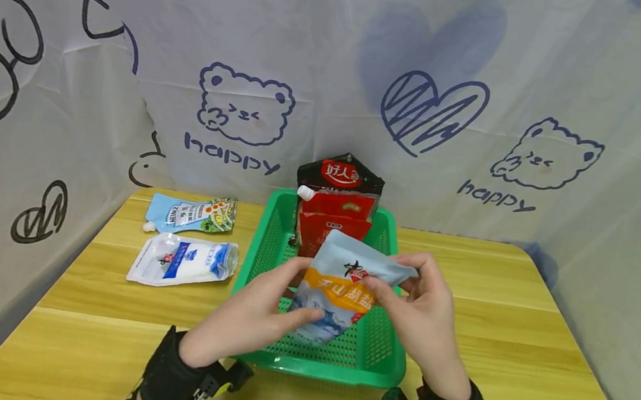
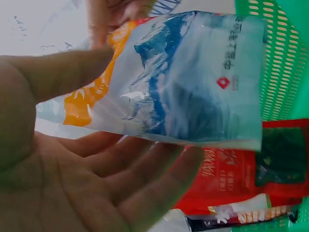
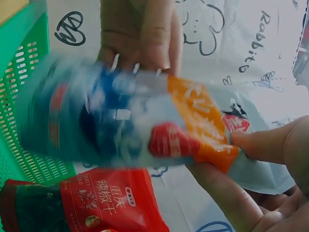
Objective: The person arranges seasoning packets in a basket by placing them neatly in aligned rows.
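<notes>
Over the green basket, both hands hold a blue-and-orange bag of salt, printed with mountains and Chinese characters. My left hand grips its lower left side, thumb across the front and fingers behind. At the upper right edge, my right hand pinches the bag between thumb and fingers. The bag is tilted, and in the right wrist view its lower part is blurred. Behind it in the basket stand a red pouch of dried chilli, another red pouch with a white cap, and a black-and-red bag.
Left of the basket, a light-blue Heinz spout pouch lies on the wooden table. In front of that pouch lies a white-and-blue bag. A white cloth with drawings hangs behind and at the sides.
</notes>
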### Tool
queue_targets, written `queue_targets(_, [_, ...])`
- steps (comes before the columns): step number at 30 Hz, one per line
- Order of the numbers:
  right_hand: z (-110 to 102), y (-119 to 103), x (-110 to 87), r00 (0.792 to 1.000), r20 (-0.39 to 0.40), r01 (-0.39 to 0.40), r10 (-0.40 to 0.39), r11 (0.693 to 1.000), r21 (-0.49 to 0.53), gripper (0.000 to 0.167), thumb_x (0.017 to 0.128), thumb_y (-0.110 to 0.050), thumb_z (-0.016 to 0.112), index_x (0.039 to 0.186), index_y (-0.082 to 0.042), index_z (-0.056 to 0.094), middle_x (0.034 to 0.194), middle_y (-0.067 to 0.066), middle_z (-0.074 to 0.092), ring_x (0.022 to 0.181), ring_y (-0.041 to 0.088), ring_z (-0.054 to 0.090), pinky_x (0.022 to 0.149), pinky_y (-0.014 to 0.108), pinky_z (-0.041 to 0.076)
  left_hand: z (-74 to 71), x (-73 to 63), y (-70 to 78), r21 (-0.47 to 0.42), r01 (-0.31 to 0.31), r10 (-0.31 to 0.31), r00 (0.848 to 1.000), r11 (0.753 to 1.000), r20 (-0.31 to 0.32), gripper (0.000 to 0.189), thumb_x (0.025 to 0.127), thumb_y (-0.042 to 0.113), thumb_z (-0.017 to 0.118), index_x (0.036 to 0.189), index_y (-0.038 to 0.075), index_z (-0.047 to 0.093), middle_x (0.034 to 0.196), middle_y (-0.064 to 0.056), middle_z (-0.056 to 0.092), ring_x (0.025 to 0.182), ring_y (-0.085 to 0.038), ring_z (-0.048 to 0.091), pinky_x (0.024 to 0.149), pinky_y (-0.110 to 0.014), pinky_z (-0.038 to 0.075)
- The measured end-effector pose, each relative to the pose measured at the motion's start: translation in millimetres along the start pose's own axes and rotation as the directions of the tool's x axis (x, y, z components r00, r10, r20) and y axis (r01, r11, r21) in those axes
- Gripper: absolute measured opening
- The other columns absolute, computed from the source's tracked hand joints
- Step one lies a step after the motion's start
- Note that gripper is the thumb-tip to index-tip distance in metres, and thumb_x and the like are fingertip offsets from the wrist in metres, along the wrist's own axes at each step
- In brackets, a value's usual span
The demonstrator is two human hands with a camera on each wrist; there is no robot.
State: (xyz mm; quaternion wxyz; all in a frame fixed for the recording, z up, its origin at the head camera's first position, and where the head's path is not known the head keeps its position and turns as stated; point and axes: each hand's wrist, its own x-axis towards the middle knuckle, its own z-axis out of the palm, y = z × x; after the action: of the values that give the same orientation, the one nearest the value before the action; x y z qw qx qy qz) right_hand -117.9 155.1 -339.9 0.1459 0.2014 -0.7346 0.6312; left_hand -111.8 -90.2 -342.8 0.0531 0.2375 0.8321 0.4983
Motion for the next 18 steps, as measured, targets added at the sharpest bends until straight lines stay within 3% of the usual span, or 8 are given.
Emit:
queue_targets(4, [1.3,0.8,-0.6,0.999,-0.033,0.026,-0.027,0.999,-0.03,0.034,0.084,0.018,0.074,0.109,0.011,0.052,0.107,0.008,0.065,0.087,0.014,0.07,0.061,0.033,0.063,3.6,3.0,-5.5,0.087,0.052,-0.052,0.999,0.995,-0.006,0.061,0.094,0.024,0.08,0.147,0.016,0.05,0.134,0.002,0.063,0.12,-0.019,0.061,0.102,-0.045,0.055])
queue_targets(8, [1.0,1.9,-0.4,0.999,-0.004,0.04,-0.041,0.994,-0.099,0.034,0.081,0.015,0.08,0.104,0.006,0.056,0.104,0.01,0.066,0.084,0.013,0.069,0.058,0.028,0.061,5.4,4.2,-7.8,0.094,-0.015,0.024,0.995,0.995,-0.092,0.047,0.096,0.018,0.077,0.138,0.014,0.059,0.125,0.001,0.069,0.113,-0.019,0.066,0.096,-0.044,0.058])
queue_targets(12, [1.1,4.5,0.4,0.997,0.058,0.062,-0.051,0.981,-0.186,0.03,0.08,0.009,0.083,0.098,-0.002,0.061,0.099,0.007,0.073,0.082,0.014,0.069,0.057,0.028,0.06,4.9,5.1,-8.0,0.061,-0.103,0.113,0.976,0.993,-0.188,0.03,0.096,0.009,0.075,0.125,0.01,0.07,0.114,0.0,0.073,0.1,-0.015,0.069,0.083,-0.032,0.062])
queue_targets(18, [0.5,5.6,1.3,0.991,0.121,0.088,-0.055,0.954,-0.287,0.023,0.083,0.001,0.085,0.097,-0.011,0.069,0.094,0.0,0.075,0.073,0.013,0.067,0.057,0.028,0.059,5.7,5.6,-7.8,0.092,-0.126,0.145,0.958,0.988,-0.248,0.01,0.095,0.002,0.073,0.1,0.011,0.075,0.098,0.002,0.075,0.084,-0.011,0.066,0.074,-0.029,0.061])
